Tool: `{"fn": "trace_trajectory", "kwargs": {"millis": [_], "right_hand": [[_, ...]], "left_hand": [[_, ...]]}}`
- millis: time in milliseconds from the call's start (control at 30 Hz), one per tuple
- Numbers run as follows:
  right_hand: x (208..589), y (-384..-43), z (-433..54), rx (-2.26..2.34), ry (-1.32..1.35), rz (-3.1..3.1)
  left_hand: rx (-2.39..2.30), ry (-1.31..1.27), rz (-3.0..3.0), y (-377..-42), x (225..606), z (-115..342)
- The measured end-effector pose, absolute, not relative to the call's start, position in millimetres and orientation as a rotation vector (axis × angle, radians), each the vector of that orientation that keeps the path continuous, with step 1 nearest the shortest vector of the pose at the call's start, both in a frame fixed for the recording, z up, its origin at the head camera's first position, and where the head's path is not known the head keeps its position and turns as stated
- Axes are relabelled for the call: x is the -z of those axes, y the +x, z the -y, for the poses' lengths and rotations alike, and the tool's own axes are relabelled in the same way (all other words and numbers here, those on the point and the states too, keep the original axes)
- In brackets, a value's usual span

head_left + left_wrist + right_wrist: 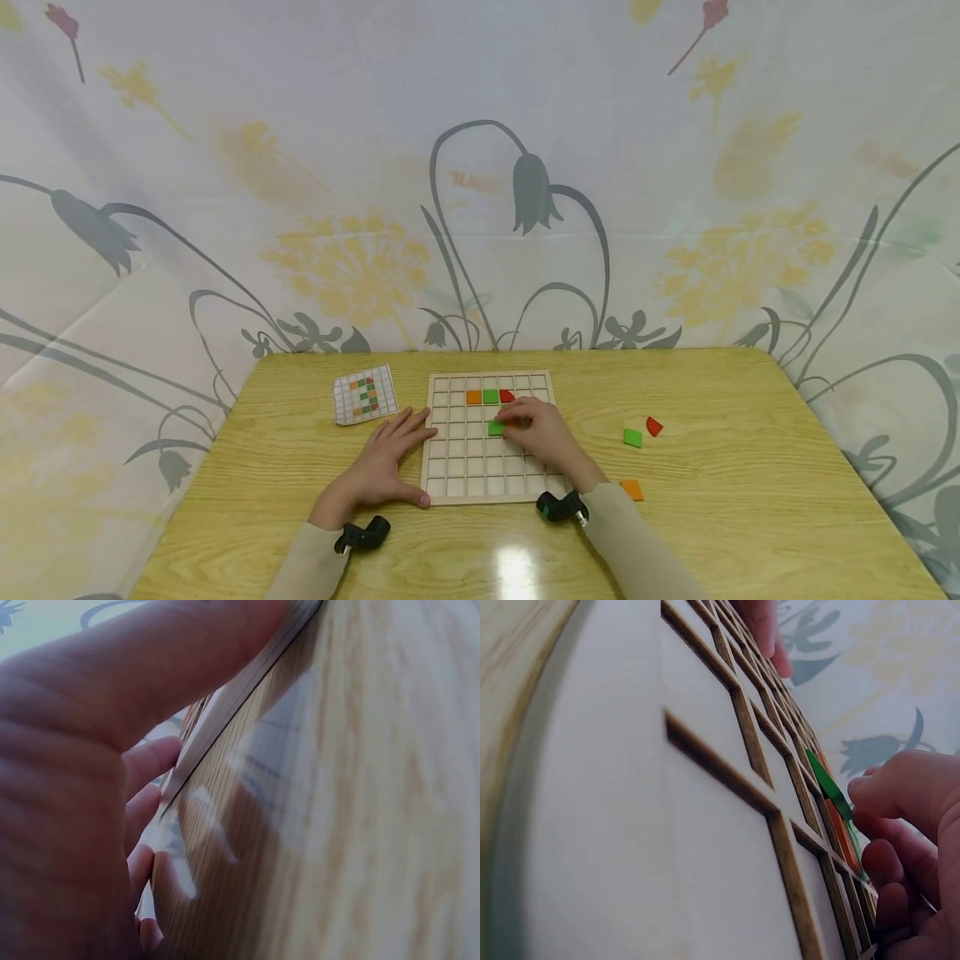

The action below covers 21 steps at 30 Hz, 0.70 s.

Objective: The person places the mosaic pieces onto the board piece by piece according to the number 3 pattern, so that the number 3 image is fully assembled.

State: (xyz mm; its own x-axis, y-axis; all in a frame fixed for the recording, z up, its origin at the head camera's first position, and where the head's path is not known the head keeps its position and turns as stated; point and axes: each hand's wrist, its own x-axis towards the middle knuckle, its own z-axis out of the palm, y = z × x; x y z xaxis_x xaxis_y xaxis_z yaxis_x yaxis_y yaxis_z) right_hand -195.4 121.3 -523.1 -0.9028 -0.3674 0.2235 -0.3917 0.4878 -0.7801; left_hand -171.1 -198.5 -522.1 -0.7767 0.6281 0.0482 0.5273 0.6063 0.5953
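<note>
A pale wooden grid board [456, 467] lies on the table, with an orange square tile [474, 397], a green square tile [491, 396] and a red quarter-round tile [507, 396] in a row near its far side. My right hand [536, 425] pinches another green tile [496, 427] between thumb and fingers over the middle of the board. In the right wrist view this green tile [826, 782] slants against the grid's ribs. Fingers spread, my left hand [382, 467] rests on the table, fingertips and thumb at the board's left edge.
Left of the board lies a white pattern card [364, 394] with a printed grid of coloured cells. On the right are a loose green tile [633, 437], a red quarter-round piece [655, 427] and an orange tile [632, 489] beside the right sleeve. A flowered curtain [480, 250] hangs behind the table.
</note>
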Motion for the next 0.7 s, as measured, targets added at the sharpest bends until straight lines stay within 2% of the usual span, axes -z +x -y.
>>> {"fn": "trace_trajectory", "kwargs": {"millis": [700], "right_hand": [[527.9, -194.7, -118.6, -1.368, 0.680, 2.688]], "left_hand": [[-0.908, 0.993, -2.676, -170.2, 521.9, 199.0]]}}
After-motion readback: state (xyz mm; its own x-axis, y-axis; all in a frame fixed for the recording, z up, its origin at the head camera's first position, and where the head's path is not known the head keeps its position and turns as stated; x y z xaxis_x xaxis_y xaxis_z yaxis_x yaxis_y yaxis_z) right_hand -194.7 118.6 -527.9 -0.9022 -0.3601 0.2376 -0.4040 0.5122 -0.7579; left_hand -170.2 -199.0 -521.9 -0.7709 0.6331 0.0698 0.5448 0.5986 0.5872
